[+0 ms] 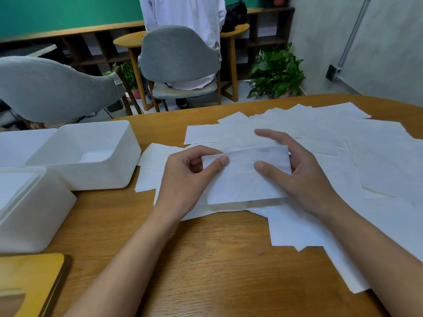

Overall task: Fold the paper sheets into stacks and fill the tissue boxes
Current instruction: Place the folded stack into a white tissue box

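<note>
A folded white paper sheet (245, 179) is held just above the wooden table (217, 259) at the centre. My left hand (190, 177) pinches its left edge between thumb and curled fingers. On the sheet's right edge, my right hand (297, 170) grips with the thumb on top and the fingers behind. Several loose white sheets (332, 133) lie spread over the table behind and to the right. An open white tissue box (89, 154) stands at the left; its inside looks bare.
A second white box (29, 209) sits at the near left, with a wooden lid (29, 282) at the bottom left corner. Beyond the table are grey chairs (178, 56), a seated person in white, and a potted plant (277, 72).
</note>
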Motion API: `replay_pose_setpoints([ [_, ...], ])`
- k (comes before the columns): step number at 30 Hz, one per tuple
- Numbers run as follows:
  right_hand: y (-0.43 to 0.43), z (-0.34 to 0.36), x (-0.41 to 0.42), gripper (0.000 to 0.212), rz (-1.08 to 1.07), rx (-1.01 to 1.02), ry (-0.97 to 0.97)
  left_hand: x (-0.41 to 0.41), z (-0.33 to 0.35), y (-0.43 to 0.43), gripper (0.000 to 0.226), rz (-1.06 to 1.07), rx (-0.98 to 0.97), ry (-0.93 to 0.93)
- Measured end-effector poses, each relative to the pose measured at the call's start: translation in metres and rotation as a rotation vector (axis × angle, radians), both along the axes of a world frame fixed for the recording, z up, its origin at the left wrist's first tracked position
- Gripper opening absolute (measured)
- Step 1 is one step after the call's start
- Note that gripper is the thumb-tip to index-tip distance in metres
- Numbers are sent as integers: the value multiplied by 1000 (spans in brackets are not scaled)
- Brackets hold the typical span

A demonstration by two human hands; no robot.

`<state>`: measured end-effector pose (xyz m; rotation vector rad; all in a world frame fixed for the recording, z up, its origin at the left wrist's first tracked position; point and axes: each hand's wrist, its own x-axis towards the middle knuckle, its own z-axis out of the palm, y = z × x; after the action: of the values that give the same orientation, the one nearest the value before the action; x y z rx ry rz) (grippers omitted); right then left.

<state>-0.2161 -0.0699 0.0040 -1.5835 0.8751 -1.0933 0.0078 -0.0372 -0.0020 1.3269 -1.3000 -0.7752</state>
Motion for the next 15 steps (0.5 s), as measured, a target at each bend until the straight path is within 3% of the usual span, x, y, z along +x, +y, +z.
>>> replay_pose_setpoints([
  [3, 1, 3, 0, 57, 1, 29, -33, -2, 3, 1, 10, -9, 5, 25],
  [12, 0, -2, 1, 61, 14, -38, 39, -2, 6, 3, 9, -5, 51, 75],
  [15, -1, -2, 1, 65, 7, -72, 25, -4, 3, 2, 13, 41, 35, -3],
])
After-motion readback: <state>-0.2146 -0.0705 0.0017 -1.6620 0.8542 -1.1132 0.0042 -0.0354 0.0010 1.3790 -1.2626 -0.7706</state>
